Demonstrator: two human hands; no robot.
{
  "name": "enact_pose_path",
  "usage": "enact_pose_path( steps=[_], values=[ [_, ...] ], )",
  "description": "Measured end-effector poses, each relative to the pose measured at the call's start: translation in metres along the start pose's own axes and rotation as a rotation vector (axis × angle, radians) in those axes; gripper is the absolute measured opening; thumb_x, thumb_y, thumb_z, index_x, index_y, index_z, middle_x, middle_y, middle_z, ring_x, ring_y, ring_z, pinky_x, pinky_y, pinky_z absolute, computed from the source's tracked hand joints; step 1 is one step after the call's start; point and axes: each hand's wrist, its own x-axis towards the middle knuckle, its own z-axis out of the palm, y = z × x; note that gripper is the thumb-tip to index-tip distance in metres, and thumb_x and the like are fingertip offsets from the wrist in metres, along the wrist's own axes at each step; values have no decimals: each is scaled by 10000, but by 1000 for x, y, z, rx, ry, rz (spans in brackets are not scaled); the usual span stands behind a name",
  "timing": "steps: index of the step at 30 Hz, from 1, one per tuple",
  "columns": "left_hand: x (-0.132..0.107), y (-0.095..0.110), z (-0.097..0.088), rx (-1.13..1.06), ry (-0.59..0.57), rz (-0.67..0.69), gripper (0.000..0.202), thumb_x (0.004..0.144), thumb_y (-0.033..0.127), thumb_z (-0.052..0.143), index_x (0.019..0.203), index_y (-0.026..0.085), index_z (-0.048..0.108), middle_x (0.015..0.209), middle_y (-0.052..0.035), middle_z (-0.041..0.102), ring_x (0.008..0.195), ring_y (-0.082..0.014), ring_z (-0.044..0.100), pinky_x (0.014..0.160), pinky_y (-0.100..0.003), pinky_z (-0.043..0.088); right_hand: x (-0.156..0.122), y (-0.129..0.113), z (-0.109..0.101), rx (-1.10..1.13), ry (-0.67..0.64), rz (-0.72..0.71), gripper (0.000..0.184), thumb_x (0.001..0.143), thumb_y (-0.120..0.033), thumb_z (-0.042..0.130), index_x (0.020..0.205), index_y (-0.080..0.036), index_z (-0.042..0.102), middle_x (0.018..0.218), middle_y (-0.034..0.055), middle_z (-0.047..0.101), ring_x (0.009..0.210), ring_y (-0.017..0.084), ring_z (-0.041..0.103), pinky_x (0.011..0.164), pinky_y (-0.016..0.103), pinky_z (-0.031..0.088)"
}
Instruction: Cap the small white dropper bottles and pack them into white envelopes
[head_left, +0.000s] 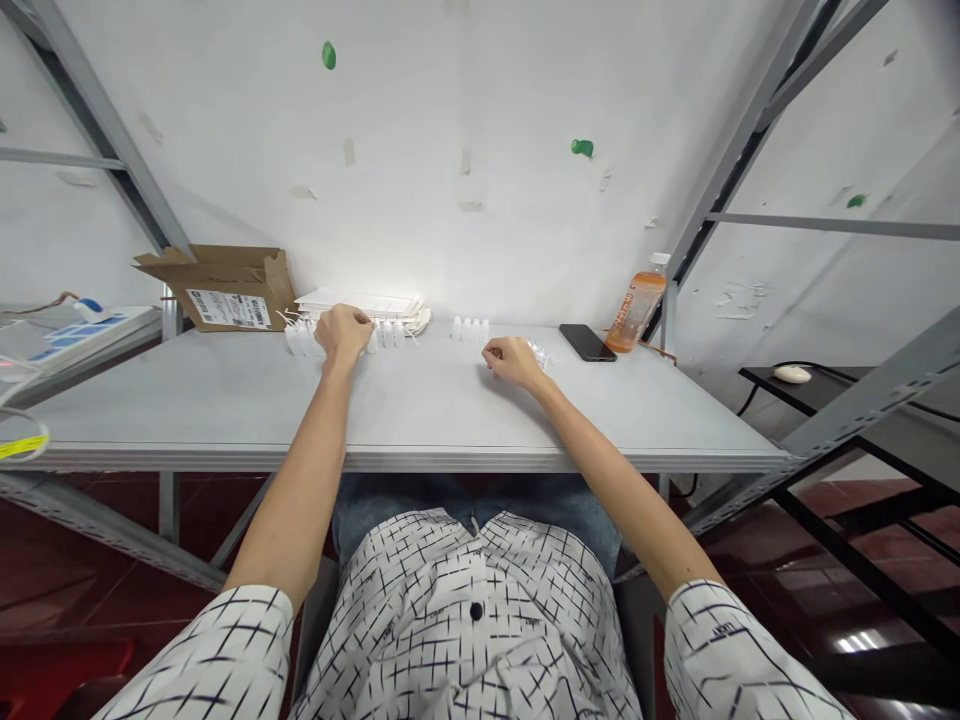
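From where I stand, the person's left hand (343, 335) is curled over the far side of the bench (225, 400), knuckles up, pressed in among a row of small white plastic bottles (386, 333). Its grip looks closed, but the fingers are hidden from this angle, so I can't tell whether it has a bottle. The right hand (514, 362) lies further along with its fingers loosely curled, just beside a small heap of clear plastic pieces (541, 352). Nothing shows in that grip, though I can't be sure it is empty.

As things lie, the bottles stand upright along the back of the bench, with a shorter group of them (469, 329) between the hands. The clear pieces remain heaped, and a stack of white trays (360, 303) sits behind the row. Off to the left is an open cardboard box (225, 290), and to the right lie a black phone (587, 342) and an orange drink bottle (636, 305).
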Motion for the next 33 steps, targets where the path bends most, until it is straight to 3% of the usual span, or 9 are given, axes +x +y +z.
enact_pose_path(
  steps=[14,22,33],
  values=[
    [-4,7,-4,79,5,23,169,747,245,709,904,214,765,950,-133,739,1022,-356,663,885,-464,501,0,0,0,-9,-4,1,233,861,-127,497,771,-163,708,717,40,711,680,161,623,663,251,394],
    [-6,9,-7,61,-12,23,220,752,230,705,965,213,763,1016,-134,745,1033,-353,664,871,-447,498,1,1,0,-17,-11,-1,225,860,-118,497,759,-163,693,687,30,701,648,152,610,639,245,377],
    [-11,13,-11,-24,65,51,198,797,225,646,961,216,757,972,-94,746,1031,-309,656,892,-415,496,1,1,0,-13,-16,-5,228,866,-120,496,763,-167,693,700,29,706,658,155,620,645,244,386]
  ],
)
